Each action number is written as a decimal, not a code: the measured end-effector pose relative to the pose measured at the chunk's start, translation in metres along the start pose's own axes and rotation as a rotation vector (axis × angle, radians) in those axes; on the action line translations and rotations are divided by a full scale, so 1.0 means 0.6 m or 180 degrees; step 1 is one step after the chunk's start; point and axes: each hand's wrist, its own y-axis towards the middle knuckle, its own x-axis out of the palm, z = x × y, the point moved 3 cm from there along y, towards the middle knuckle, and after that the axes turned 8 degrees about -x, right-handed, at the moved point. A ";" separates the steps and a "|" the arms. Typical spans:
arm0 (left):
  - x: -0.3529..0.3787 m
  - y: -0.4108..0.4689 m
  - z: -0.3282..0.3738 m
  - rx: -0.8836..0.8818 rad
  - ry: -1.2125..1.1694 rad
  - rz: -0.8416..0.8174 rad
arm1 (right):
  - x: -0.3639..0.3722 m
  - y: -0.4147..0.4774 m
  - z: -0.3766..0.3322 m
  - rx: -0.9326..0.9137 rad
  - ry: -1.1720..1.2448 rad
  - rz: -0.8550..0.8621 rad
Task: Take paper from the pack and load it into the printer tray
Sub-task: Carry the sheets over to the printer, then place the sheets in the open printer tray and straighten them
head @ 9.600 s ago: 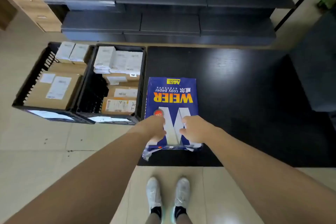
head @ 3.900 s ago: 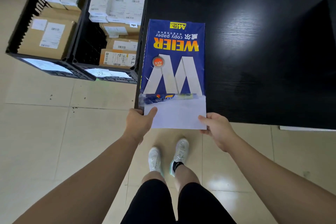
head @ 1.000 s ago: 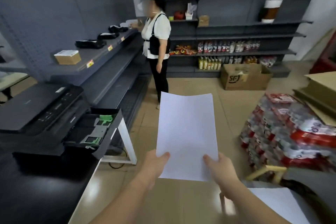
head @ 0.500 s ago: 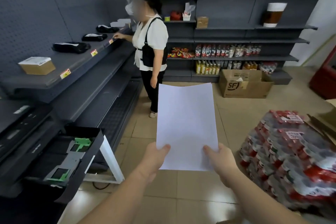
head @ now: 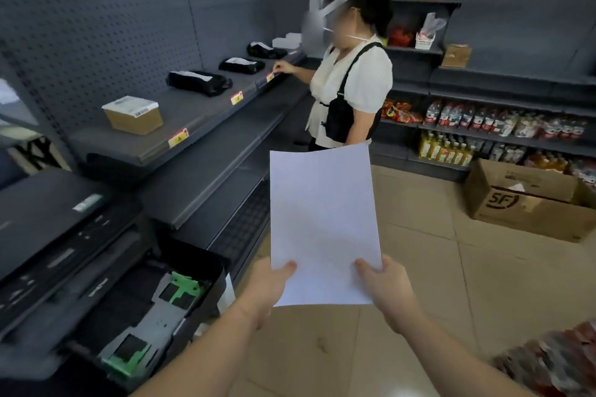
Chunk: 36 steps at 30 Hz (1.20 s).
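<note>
I hold a thin stack of white paper (head: 324, 222) upright in front of me. My left hand (head: 269, 287) grips its lower left corner and my right hand (head: 385, 288) grips its lower right corner. A black printer (head: 54, 251) sits at the lower left. Its paper tray (head: 154, 309) is pulled open toward me, showing grey and green guides and no paper inside. The tray lies left of and below the paper. The paper pack is out of view.
Another person (head: 350, 87) stands ahead at the grey shelves (head: 200, 113), close behind the paper. A cardboard box (head: 529, 200) sits on the floor at the right. Wrapped bottles (head: 554, 361) lie at the lower right. Stocked shelves (head: 483, 126) line the back.
I have moved closer to the printer and the person; the tray now sits nearer and lower left. Both hands keep the same grip on the paper.
</note>
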 end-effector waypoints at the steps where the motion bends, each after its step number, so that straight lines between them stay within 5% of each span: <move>1: -0.025 0.010 -0.004 -0.0044 -0.0084 0.0133 | 0.030 0.017 -0.004 -0.0039 -0.0053 -0.0131; 11: -0.293 0.011 -0.112 -0.0615 -0.1334 0.1596 | 0.410 0.102 -0.026 -0.0239 -0.0377 -0.1990; 18: -0.351 0.004 -0.155 -0.1034 -0.1899 0.2492 | 0.588 0.127 -0.033 -0.0330 -0.0744 -0.3109; 26: -0.318 0.030 -0.169 -0.1406 -0.2384 0.3182 | 0.650 0.166 -0.003 -0.0380 -0.1139 -0.3792; 36: -0.246 0.047 -0.258 -0.1970 -0.2363 0.3103 | 0.606 0.167 0.103 0.0246 -0.1724 -0.3862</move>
